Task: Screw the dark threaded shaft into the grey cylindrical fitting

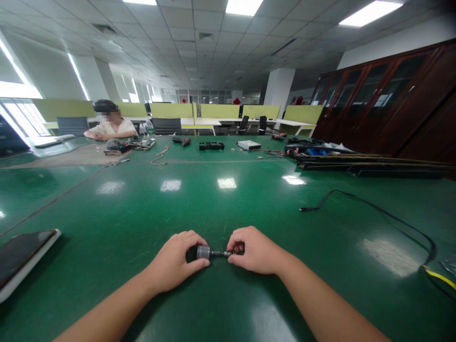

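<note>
Both my hands rest on the green table [228, 199] near its front edge. My left hand [176, 261] is curled round a small grey metal cylinder [203, 252]. A thin dark shaft [219, 254] sticks out of the cylinder to the right. My right hand [254, 251] pinches the far end of that shaft with closed fingers. The piece lies level just above the table surface, held between the two hands.
A flat dark device with a white rim [21, 256] lies at the left edge. A black cable [374, 209] runs across the right side. Tools and parts [212, 145] lie far back, long black rails [374, 164] at right. Another person [110, 124] sits at the far left.
</note>
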A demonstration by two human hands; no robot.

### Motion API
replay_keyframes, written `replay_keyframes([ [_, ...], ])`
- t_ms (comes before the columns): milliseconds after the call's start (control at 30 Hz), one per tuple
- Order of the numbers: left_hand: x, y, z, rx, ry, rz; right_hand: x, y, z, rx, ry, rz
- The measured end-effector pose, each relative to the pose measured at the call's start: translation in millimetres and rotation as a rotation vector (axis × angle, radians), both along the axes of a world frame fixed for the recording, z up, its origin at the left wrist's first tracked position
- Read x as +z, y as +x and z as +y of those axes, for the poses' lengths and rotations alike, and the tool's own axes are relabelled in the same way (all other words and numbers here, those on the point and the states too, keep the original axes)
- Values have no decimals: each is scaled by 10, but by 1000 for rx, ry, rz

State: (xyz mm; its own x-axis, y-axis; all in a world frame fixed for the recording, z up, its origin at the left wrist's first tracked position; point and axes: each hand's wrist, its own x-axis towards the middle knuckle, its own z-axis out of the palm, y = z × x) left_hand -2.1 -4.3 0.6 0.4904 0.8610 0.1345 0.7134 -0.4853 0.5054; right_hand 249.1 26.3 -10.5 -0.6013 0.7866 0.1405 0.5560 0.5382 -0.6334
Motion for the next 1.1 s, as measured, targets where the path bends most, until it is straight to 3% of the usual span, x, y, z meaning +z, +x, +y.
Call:
replay_keyframes([
  [200,6,-2,-3,1,5,7,10,137,70,-82,-50,0],
  [667,4,3,-2,-10,11,0,29,-175,-130,44,43,123],
  [1100,3,-16,2,-40,12,-16,-5,-233,-150,54,88,54],
])
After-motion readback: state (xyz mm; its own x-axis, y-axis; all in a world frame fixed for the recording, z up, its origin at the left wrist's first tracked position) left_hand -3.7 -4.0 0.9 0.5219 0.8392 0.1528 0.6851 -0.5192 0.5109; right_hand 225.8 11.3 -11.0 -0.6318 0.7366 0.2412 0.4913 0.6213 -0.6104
